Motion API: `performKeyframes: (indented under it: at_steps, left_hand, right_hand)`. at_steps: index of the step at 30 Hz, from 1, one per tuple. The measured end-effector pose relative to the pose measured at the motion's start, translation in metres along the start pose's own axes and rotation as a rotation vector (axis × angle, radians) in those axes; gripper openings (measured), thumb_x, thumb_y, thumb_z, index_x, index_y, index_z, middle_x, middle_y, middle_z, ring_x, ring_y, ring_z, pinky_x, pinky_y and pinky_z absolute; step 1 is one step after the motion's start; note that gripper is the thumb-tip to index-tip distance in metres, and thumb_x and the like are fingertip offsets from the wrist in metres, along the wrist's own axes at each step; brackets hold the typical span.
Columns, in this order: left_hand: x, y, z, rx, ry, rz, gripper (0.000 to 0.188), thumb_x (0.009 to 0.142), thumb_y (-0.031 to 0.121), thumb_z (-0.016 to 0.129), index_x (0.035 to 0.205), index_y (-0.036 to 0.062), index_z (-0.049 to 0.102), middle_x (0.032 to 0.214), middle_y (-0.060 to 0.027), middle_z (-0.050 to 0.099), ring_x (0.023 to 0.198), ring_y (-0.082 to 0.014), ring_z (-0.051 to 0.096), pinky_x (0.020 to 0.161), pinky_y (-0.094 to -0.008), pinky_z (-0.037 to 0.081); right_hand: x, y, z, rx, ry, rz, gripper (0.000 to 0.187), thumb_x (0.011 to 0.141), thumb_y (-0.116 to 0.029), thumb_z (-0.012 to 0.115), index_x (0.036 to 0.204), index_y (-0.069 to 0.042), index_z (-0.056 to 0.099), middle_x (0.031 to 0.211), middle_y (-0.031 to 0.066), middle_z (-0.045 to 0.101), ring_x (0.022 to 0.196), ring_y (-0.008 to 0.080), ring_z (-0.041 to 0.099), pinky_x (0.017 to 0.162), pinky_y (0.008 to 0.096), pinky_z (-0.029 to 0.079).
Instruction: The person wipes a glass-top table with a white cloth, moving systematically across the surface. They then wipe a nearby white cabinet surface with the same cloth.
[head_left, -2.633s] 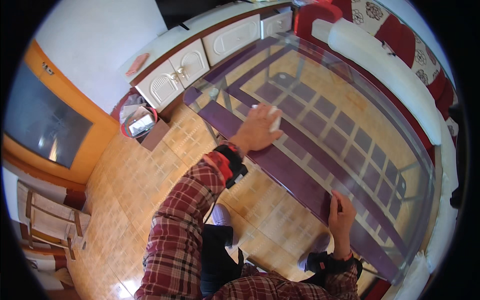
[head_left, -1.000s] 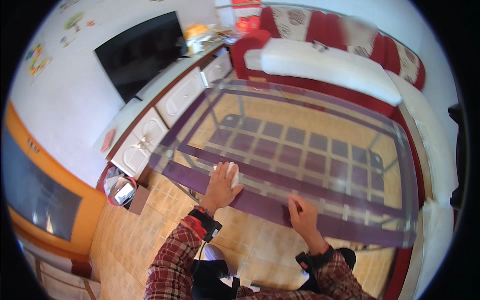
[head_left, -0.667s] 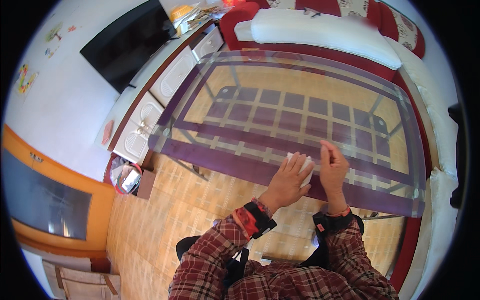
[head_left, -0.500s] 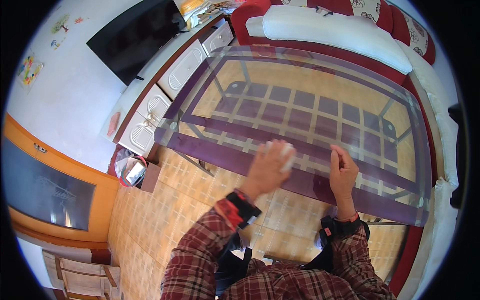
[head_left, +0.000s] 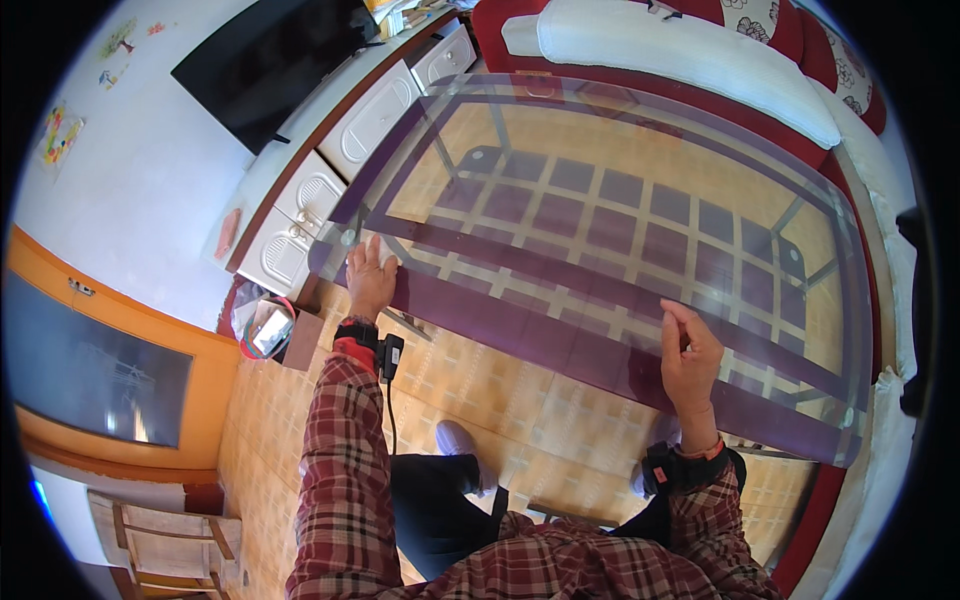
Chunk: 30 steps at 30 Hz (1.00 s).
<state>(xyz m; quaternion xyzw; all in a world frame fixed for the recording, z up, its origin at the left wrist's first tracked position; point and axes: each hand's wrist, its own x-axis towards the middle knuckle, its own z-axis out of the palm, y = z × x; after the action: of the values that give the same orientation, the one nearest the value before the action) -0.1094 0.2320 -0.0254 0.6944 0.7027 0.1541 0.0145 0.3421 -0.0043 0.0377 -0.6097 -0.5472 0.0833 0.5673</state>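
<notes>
In the head view, the left hand (head_left: 371, 280) has moved from the middle of the frame to the glass table's (head_left: 480, 305) left front corner, at the left of the frame, so the wiping seems to reach this end now. Its fingers are stretched and slightly apart, and I cannot tell if the white cloth is under the palm. The right hand (head_left: 690, 352) stays near the front edge, right of centre, fingers loosely curled, nothing visible in them.

Underside of left hand (head_left: 371, 283) hidden, television (head_left: 272, 75) cut off by top edge
</notes>
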Motion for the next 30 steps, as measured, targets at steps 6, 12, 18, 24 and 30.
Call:
performKeyframes:
  at_steps: [6,12,18,24,30]
  left_hand:
    - [-0.098,0.129,0.007,-0.175,0.100,0.551,0.063,0.091,0.028,0.067,0.146,0.0074,0.045,0.145,-0.0230,0.045,0.133,-0.0434,0.041,0.114,-0.0502,0.032]
    - [-0.213,0.300,0.010,-0.405,-0.116,0.789,0.064,0.087,0.030,0.068,0.143,0.0082,0.048,0.146,-0.0209,0.046,0.142,-0.0422,0.034,0.119,-0.0543,0.024]
    - [-0.250,0.330,0.005,-0.411,-0.131,0.917,0.060,0.090,0.036,0.062,0.142,0.0092,0.049,0.146,-0.0196,0.046,0.143,-0.0388,0.035,0.119,-0.0542,0.023]
    - [-0.213,0.241,-0.009,-0.330,-0.048,0.793,0.061,0.090,0.035,0.061,0.146,0.0141,0.048,0.148,-0.0145,0.046,0.143,-0.0347,0.036,0.120,-0.0531,0.021]
    - [-0.155,0.128,-0.027,-0.187,-0.024,0.518,0.062,0.090,0.035,0.061,0.148,0.0175,0.046,0.151,-0.0126,0.043,0.144,-0.0346,0.035,0.120,-0.0536,0.021]
  right_hand:
    - [0.000,0.000,-0.013,0.078,0.041,0.058,0.015,0.094,-0.004,0.066,0.108,-0.003,0.072,0.071,0.0016,0.060,0.062,0.0052,0.051,0.055,0.0209,0.040]
    - [-0.001,0.006,-0.024,-0.004,0.083,0.046,0.015,0.095,-0.007,0.066,0.108,-0.003,0.072,0.070,-0.0004,0.060,0.062,0.0044,0.050,0.056,0.0223,0.042]
    - [-0.001,0.021,-0.028,-0.037,0.141,0.008,0.019,0.097,-0.011,0.063,0.111,-0.002,0.072,0.073,-0.0009,0.062,0.065,0.0059,0.050,0.060,0.0239,0.044]
    - [-0.006,0.030,-0.018,-0.060,0.003,0.128,0.020,0.098,-0.012,0.061,0.111,-0.001,0.071,0.079,0.0029,0.067,0.068,0.0075,0.053,0.061,0.0255,0.044]
    - [-0.010,0.031,0.009,-0.145,-0.072,-0.038,0.020,0.099,-0.011,0.060,0.111,0.000,0.071,0.073,0.0012,0.061,0.062,0.0067,0.049,0.055,0.0237,0.038]
